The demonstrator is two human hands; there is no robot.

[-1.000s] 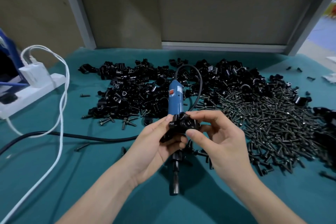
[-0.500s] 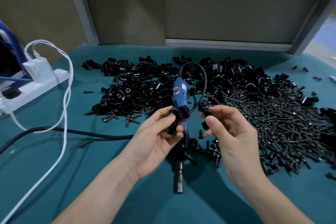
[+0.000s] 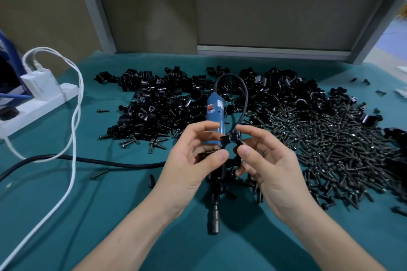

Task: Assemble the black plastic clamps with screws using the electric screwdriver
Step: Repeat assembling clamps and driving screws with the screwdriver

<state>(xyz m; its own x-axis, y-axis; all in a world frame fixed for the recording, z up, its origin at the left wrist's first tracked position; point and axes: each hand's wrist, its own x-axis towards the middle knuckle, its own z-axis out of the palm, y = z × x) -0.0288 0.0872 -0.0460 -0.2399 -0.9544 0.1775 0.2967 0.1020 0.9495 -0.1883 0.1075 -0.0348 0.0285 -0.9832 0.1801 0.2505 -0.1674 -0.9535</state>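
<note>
Far left: a white plastic power strip [image 3: 37, 109] with a white charger block [image 3: 41, 81] plugged in. Its white cable [image 3: 76, 116] loops down across the teal cloth-covered table [image 3: 110, 204], and a thick black cable [image 3: 99, 160] runs beneath it towards centre. Next along, the heap of loose black plastic clamp pieces [image 3: 158, 103] is spread over the far side.

Here's the left hand [image 3: 189, 167], raised above the cloth with fingers curled, pinching a small dark piece [image 3: 206, 152] that's mostly hidden behind the thumb. Behind and below it, the blue-bodied electric screwdriver [image 3: 214, 112] lies flat on the cloth, untouched. Its black bit end points towards the person and its cord arches off the far end.

Between the hands, the arched black plastic clamp half [image 3: 231, 139] is up in the air. The right hand [image 3: 273, 171] nips its right end between forefinger and thumb. Its left end sits just beside the left fingertips; touching or not, I can't tell. Over on the right lies the big pile of dark metal screws [image 3: 330, 145].
</note>
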